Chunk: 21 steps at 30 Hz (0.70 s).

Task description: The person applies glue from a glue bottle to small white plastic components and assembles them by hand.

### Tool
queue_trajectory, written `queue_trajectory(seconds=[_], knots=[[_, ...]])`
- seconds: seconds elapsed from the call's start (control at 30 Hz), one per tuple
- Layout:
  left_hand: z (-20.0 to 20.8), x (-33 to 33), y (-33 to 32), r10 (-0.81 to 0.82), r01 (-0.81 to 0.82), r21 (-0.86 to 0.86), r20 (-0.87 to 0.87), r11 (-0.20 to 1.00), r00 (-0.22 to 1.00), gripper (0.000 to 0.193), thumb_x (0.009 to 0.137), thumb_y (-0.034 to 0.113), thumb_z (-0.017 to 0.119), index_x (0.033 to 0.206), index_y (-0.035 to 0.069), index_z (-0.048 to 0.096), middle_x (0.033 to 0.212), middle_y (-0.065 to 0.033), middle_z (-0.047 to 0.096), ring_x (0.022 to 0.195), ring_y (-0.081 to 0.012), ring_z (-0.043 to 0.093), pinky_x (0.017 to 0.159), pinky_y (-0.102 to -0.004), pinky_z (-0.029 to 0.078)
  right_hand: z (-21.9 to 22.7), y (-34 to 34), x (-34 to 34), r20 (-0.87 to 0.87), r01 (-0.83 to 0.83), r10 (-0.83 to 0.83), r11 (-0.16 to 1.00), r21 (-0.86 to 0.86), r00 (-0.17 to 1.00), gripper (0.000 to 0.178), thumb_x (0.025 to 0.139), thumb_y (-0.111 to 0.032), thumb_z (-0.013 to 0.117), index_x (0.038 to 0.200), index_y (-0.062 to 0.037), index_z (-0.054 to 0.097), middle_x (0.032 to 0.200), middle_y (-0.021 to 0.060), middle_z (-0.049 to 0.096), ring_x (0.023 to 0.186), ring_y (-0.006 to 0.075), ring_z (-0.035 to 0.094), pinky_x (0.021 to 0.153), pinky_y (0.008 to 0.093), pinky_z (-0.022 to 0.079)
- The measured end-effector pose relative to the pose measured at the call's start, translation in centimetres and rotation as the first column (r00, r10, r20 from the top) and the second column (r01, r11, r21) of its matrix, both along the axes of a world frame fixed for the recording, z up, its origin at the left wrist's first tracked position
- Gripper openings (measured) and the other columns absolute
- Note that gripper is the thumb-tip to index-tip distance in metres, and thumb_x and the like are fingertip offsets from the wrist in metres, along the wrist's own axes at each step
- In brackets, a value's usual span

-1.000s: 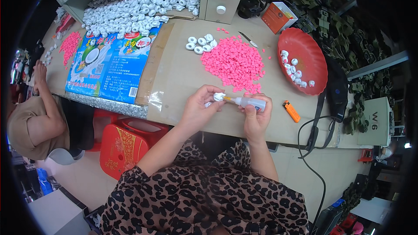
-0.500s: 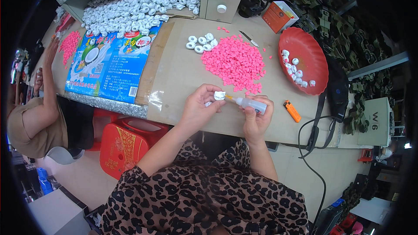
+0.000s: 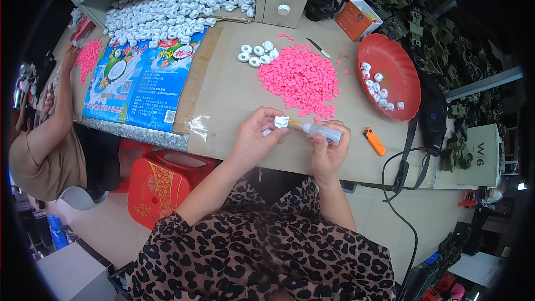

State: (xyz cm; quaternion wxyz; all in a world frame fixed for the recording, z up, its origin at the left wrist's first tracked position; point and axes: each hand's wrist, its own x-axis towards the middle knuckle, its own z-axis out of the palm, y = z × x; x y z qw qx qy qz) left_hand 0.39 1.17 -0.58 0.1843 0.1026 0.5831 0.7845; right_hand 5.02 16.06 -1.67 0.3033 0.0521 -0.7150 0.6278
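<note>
Centre frame: left hand [image 3: 257, 134] pinches white ring [image 3: 281, 122] steady; right hand [image 3: 329, 147] grips glue bottle [image 3: 322, 132], nozzle touching ring, pink pieces [image 3: 301, 81] heaped near.

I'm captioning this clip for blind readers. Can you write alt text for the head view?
Over a table, the left hand holds a small white ring while the right hand points a small squeeze bottle at it. Beyond lie a pile of pink pieces and a red tray.
</note>
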Motion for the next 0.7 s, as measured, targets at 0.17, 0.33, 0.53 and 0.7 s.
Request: queue_trajectory(seconds=[0.17,0.33,0.53,0.7], knots=[[0.00,0.02,0.05,0.028,-0.028,0.008,0.014,1.000,1.000,0.025,0.074,-0.006,0.055,0.095,-0.001,0.044,0.085,-0.0058,0.053,0.074,-0.0083,0.052,0.060,-0.0191,0.045,0.05,-0.07,-0.09,0.009,-0.005,0.005,0.999,-0.038,1.000,0.030,0.080,-0.021,0.055,0.094,-0.0021,0.035,0.088,0.0112,0.046,0.066,0.0131,0.050,0.059,0.0223,0.043],[-0.05,0.00,0.09,0.042,-0.042,0.014,-0.005,0.999,0.999,0.024,0.074,-0.005,0.056,0.095,-0.001,0.044,0.085,-0.0057,0.053,0.076,-0.0083,0.052,0.061,-0.0190,0.045,0.20,-0.05,-0.01,0.021,-0.014,0.016,0.998,-0.057,1.000,0.030,0.080,-0.021,0.055,0.093,-0.0022,0.036,0.087,0.0102,0.046,0.065,0.0128,0.050,0.058,0.0219,0.042],[0.03,0.02,0.03,0.032,-0.032,0.014,-0.002,0.999,0.999,0.024,0.075,-0.005,0.055,0.096,-0.001,0.044,0.088,-0.0061,0.053,0.081,-0.0097,0.053,0.064,-0.0197,0.046,0.49,-0.29,0.10,0.052,-0.030,0.038,0.990,-0.141,0.998,0.030,0.079,-0.020,0.056,0.094,-0.0024,0.036,0.086,0.0094,0.046,0.065,0.0130,0.050,0.057,0.0219,0.042],[0.18,0.10,0.11,0.041,-0.041,0.010,-0.002,0.999,0.999,0.023,0.074,-0.005,0.055,0.095,0.000,0.046,0.087,-0.0045,0.053,0.080,-0.0082,0.052,0.063,-0.0201,0.046,0.76,-0.31,0.31,0.086,-0.073,0.096,0.968,-0.239,0.992,0.031,0.078,-0.016,0.058,0.093,-0.0008,0.037,0.089,0.0109,0.046,0.079,0.0158,0.050,0.068,0.0251,0.043]])
